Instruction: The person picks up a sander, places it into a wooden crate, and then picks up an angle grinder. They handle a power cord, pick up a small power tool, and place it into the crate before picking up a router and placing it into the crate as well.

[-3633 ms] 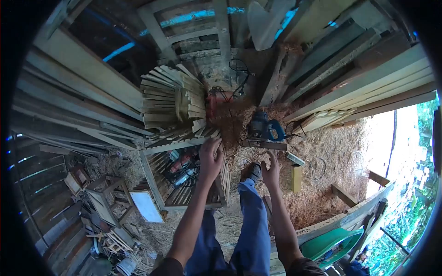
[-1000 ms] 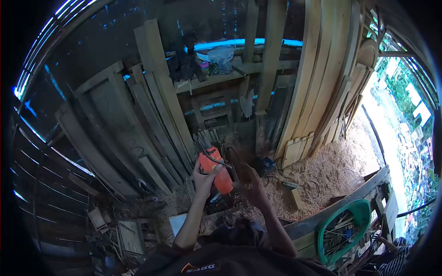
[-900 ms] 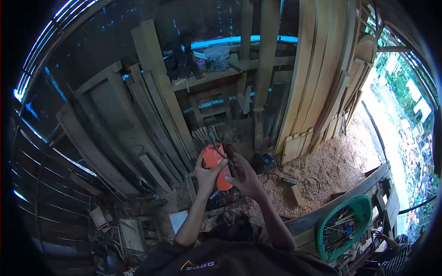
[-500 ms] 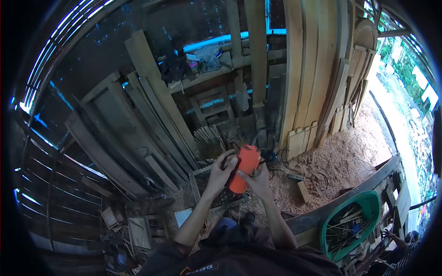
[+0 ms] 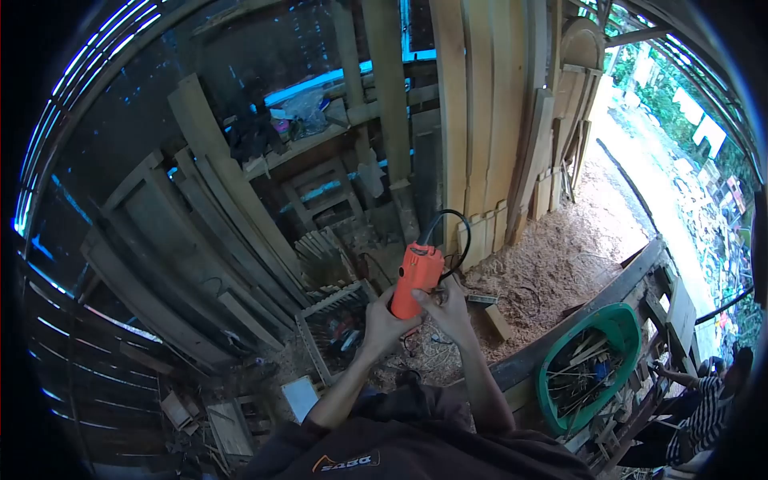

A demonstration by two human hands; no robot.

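Now the fingers of both hands are closed around one orange power tool [image 5: 416, 280], which is held upright in the middle of the view, in front of the person's chest. The left hand [image 5: 386, 326] wraps the lower part of the body from the left side, clenched on it. The right hand [image 5: 446, 308] grips the same lower part from the right, its fingertips [image 5: 424, 298] pressed on the orange casing. One black cord [image 5: 453, 232] loops out of the top of the tool and bends down to the right.

Half a second ago the tool was tilted and lower, with the hands meeting around its middle. About one second ago only the left hand carried it and the right hand was open beside it. Now it stands straighter and higher, and both hands are at its bottom end. I judge from this that the person has finished picking it up and is now working at or inspecting the lower end; what exactly the fingers do there I cannot tell.

Further out, one slatted wooden crate [image 5: 340, 324] lies on the sawdust floor [image 5: 560, 256] just left of the hands, and one green basket [image 5: 596, 368] with sticks sits near right. Many planks [image 5: 480, 120] lean at the far wall. One other person [image 5: 712, 400] sits at the right edge.
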